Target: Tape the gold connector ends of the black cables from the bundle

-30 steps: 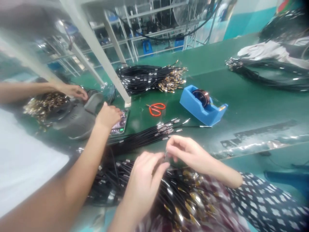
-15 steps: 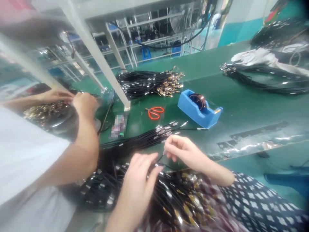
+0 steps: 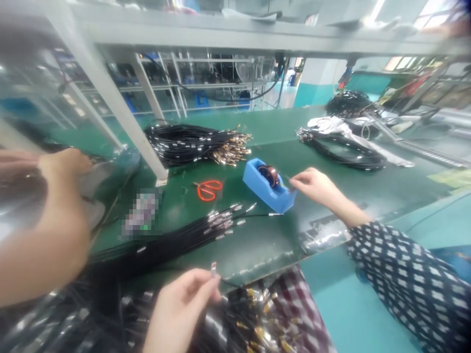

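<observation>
Nearest, black cables with gold tips (image 3: 263,336) lie in a heap. The left hand (image 3: 182,304) pinches one silver tip (image 3: 214,268), which seems unfinished. More cables (image 3: 158,250) sit on the table (image 3: 265,245); I can't tell which are done. Beyond, the right hand (image 3: 314,185) seems to pinch tape (image 3: 272,174) beside its blue holder (image 3: 265,194).

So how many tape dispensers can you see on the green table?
1: the blue tape dispenser, to the right of the red-handled scissors, with the person's right hand at its front end. Another could be hidden behind the cables.
</observation>
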{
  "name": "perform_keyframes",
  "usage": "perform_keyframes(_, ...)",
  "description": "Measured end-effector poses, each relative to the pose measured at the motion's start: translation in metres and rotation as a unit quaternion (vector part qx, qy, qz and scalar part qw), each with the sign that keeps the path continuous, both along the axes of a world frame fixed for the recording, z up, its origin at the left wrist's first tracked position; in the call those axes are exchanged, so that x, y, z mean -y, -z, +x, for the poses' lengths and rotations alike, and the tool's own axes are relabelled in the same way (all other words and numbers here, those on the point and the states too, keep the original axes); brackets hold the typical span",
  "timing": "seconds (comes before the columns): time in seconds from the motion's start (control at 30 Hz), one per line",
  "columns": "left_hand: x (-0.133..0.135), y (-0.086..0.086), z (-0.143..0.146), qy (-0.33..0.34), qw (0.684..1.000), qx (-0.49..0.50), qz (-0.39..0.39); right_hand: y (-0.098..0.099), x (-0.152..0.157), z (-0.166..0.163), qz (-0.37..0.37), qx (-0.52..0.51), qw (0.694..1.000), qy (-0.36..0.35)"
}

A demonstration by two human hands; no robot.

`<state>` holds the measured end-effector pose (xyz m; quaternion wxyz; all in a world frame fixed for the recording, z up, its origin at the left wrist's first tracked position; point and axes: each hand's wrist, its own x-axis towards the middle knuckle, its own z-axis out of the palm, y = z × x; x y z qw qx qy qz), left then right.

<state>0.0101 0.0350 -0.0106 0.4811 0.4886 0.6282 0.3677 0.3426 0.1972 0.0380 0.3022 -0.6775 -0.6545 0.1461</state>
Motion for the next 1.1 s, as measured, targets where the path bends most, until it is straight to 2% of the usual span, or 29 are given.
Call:
perform_keyframes(0.13,-0.001,-0.001,-0.001,0.005,1.0,-0.005,0.005,0.0,-0.012,0.0,-0.077,-0.022,0.996,-0.037)
perform_keyframes(0.23,-0.001,-0.001,-0.003,0.017,0.999,-0.025,0.02,-0.002,-0.013,-0.002,-0.114,-0.067,0.991,-0.028)
perform_keyframes(0.3,0.001,-0.003,-0.002,0.028,0.996,-0.062,0.058,-0.005,-0.012,-0.002,-0.122,-0.091,0.988,-0.009)
perform_keyframes(0.43,0.01,-0.007,0.008,0.098,0.972,-0.133,0.169,-0.009,-0.006,0.003,-0.126,-0.119,0.985,0.02)
perform_keyframes(0.53,0.014,-0.006,0.012,0.109,0.979,-0.111,0.128,-0.006,0.001,0.007,-0.136,-0.144,0.98,0.029)
perform_keyframes(0.73,0.009,-0.004,0.008,0.046,0.999,-0.009,0.013,0.005,0.009,0.013,-0.144,-0.193,0.969,0.05)
perform_keyframes(0.97,0.009,-0.008,0.005,0.024,1.0,0.018,0.01,0.015,0.012,0.013,-0.168,-0.215,0.961,0.053)
perform_keyframes(1.1,0.007,-0.011,0.002,0.026,0.999,0.018,0.018,0.018,0.012,0.01,-0.155,-0.209,0.964,0.051)
